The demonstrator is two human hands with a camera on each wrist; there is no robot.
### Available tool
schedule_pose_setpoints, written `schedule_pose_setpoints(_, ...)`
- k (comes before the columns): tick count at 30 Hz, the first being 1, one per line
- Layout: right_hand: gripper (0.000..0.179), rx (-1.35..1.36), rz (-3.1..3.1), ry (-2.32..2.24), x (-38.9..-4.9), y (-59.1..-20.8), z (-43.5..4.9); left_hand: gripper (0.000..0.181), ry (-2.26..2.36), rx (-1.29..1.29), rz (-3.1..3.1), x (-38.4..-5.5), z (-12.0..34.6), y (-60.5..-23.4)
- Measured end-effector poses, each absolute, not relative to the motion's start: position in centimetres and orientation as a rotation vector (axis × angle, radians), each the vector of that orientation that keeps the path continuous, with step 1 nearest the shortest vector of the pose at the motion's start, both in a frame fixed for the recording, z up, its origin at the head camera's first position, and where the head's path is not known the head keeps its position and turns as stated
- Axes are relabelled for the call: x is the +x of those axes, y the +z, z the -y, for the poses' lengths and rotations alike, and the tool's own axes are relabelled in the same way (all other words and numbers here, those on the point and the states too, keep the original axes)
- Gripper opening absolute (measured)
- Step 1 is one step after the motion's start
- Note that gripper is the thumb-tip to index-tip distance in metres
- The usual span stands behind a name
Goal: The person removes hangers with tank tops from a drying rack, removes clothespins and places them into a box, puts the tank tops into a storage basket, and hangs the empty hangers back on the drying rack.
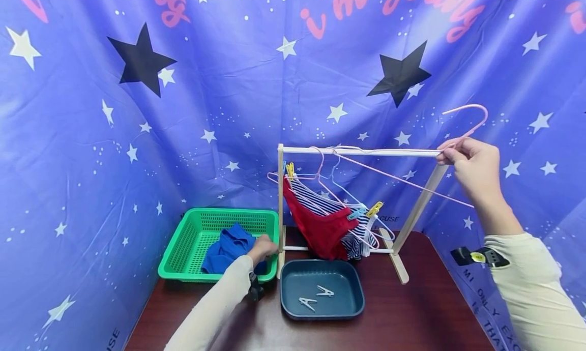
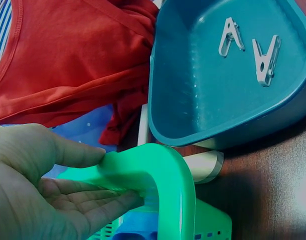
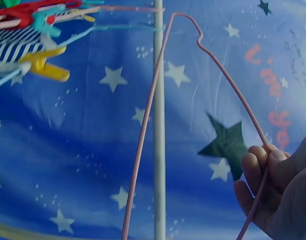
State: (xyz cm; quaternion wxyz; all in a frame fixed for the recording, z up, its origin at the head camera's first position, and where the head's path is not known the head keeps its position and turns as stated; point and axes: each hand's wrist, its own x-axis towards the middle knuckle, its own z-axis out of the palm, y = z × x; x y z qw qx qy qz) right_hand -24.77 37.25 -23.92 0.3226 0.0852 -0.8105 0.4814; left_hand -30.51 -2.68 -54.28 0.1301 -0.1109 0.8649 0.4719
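Note:
My right hand (image 1: 476,168) pinches a pink wire hanger (image 1: 407,180) near the base of its hook, by the right end of the rack's top bar. In the right wrist view the hanger's bare wire (image 3: 143,135) runs past the white bar (image 3: 159,125). My left hand (image 1: 264,247) holds the right rim of a green basket (image 1: 220,212), thumb on one side and fingers on the other in the left wrist view. Blue cloth (image 1: 229,249) lies crumpled in that basket beside the hand. Red briefs (image 1: 322,231) and striped briefs (image 1: 299,193) hang clipped to hangers on the rack.
The drying rack (image 1: 426,203) stands on a dark wooden table (image 1: 412,310). Before it is a dark blue-green tray (image 1: 322,314) with two white clothespins (image 1: 325,291). Yellow (image 1: 375,209) and light blue clothespins (image 1: 357,213) hold the hung clothes. A starry blue curtain (image 1: 256,112) surrounds the table.

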Motion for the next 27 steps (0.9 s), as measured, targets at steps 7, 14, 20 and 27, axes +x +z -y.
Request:
schedule_pose_setpoints(7,0.045,0.187,2.143,1.284,-25.0,-25.6,-39.8,0.035,1.311,-0.269,-2.565,-30.2,2.7,-53.9)
schedule_pose_setpoints(14,0.047,0.145,2.165,1.290,-25.8,-27.5,-42.0,0.036,1.292,-0.233,-2.584,-30.3,3.0,-54.0)
schedule_pose_setpoints(20,0.034,0.074,2.235,1.224,-27.0,-29.2,-42.7,0.037,1.288,-0.227,-2.591,-30.3,3.1,-53.9)
schedule_pose_setpoints(27,0.019,-0.019,2.344,1.101,-28.2,-30.7,-42.7,0.037,1.277,-0.230,-2.589,-30.3,3.1,-54.1)
